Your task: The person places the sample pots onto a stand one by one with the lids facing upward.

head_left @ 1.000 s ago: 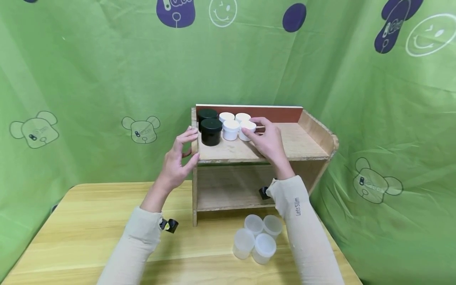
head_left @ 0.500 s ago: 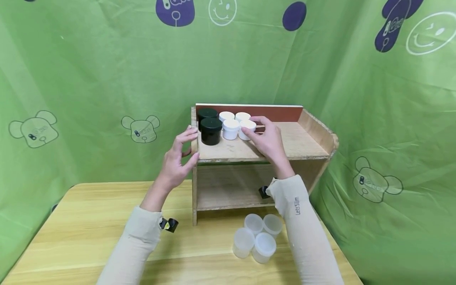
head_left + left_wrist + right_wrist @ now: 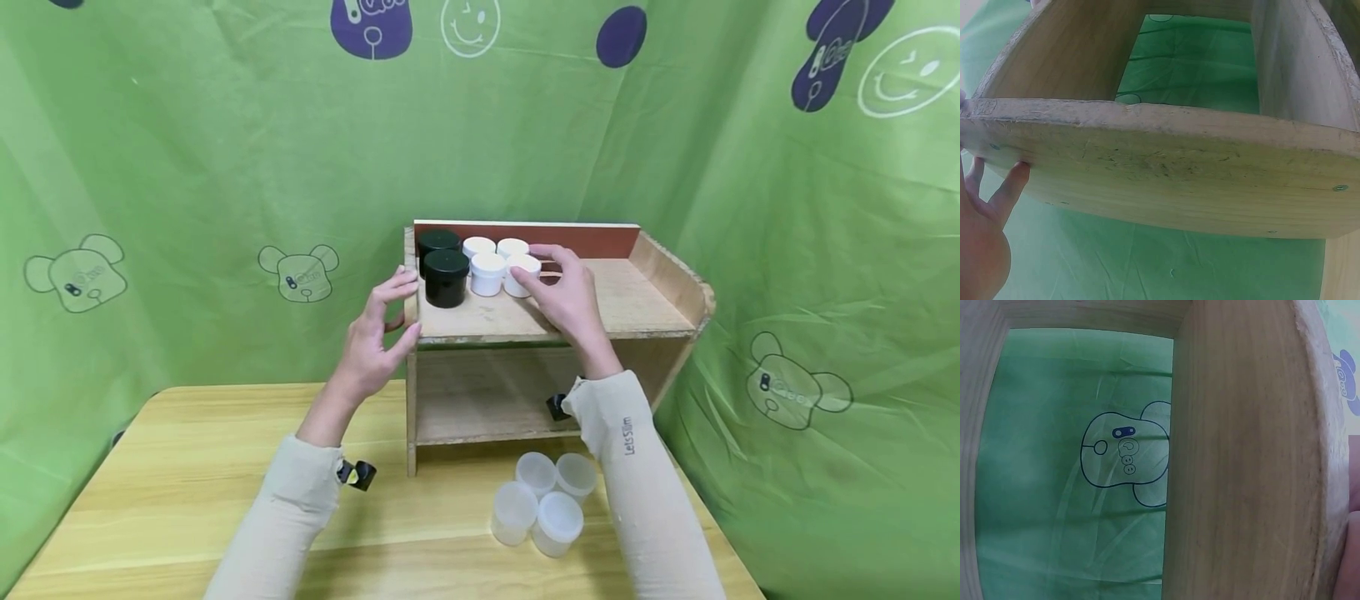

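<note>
My right hand (image 3: 564, 293) pinches the front right white jar (image 3: 522, 275) between thumb and fingers, on the top shelf. Beside it stand more lidded white jars, one at the front (image 3: 487, 274) and two behind. Two black jars (image 3: 446, 279) stand one behind the other at the left end. My left hand (image 3: 372, 337) touches the left side panel (image 3: 411, 383) of the wooden shelf unit (image 3: 645, 287), thumb and fingers spread. In the left wrist view, the left hand (image 3: 982, 237) has fingertips against that panel's outer face. The right wrist view shows only a sliver of the right hand (image 3: 1346, 569).
Several translucent jars (image 3: 514, 512) stand grouped on the wooden table (image 3: 225, 467) before the shelf unit. A lower shelf (image 3: 480, 417) lies under the top one, and a right side panel (image 3: 675, 279) rises at its end. Green printed curtain (image 3: 187, 167) surrounds the table.
</note>
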### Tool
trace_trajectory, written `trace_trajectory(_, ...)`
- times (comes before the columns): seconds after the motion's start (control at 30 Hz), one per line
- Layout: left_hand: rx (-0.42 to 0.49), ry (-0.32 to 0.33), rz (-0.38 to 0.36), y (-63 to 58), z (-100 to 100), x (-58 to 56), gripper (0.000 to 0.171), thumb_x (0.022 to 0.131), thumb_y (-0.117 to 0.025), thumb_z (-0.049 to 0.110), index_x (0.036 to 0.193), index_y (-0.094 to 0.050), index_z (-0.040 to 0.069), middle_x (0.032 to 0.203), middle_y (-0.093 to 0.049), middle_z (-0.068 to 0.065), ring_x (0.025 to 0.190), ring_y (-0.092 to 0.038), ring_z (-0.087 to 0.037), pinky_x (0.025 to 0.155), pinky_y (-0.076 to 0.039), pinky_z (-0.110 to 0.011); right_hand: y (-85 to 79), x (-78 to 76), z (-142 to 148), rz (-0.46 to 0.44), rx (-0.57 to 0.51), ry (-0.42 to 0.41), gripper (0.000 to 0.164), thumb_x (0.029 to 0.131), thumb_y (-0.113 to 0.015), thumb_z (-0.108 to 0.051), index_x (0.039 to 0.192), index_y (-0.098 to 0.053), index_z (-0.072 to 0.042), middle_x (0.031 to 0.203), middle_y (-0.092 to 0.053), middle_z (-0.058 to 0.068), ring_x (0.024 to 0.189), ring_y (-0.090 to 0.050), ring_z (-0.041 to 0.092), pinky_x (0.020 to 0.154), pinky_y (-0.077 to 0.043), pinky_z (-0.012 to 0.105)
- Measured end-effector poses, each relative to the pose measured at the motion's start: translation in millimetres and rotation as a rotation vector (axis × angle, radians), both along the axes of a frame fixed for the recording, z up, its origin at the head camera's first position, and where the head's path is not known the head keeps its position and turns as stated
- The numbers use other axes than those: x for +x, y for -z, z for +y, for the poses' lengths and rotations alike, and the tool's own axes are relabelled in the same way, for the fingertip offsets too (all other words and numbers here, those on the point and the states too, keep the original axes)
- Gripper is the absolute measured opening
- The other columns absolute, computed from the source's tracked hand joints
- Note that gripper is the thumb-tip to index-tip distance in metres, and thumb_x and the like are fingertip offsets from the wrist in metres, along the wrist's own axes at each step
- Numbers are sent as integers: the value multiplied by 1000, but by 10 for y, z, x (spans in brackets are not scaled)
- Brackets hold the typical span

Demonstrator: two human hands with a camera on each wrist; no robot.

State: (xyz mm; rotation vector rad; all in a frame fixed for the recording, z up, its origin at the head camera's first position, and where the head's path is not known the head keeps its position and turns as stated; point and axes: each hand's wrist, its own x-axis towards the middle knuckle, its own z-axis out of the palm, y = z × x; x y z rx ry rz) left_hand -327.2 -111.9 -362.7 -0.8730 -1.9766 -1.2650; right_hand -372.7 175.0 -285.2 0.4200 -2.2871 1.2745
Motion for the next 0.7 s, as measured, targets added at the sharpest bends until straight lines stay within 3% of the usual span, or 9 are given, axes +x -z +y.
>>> trace_trajectory(0.3, -7, -4, 4, 0, 14, -8, 55, 97, -63, 16, 149, -44, 17, 166, -38, 2, 158, -28, -19, 110, -54, -52, 10, 77, 9, 211, -86, 24, 38, 93, -76, -17, 128, -70, -3, 121, -69, 16, 114, -63, 30, 106, -53, 54)
trace_trajectory(0.43, 3, -1, -1, 10, 16, -3, 55, 97, -63, 14, 148, -44, 16, 166, -38, 1, 158, -28, -19, 109, -54, -54, 31, 216, 21, 273, -81, -23, 32, 94, -74, -13, 125, -72, -3, 116, -70, 16, 111, -63, 28, 103, -53, 53)
trace_trajectory(0.7, 9, -3, 9, 2, 16, 1, 55, 96, -64, 13, 147, -45, 16, 165, -40, 2, 158, -28, -19, 109, -55, -48, 152, 652, 101, 307, 7, -101, 30, 94, -74, -9, 124, -72, -3, 120, -73, 14, 111, -63, 22, 100, -55, 33)
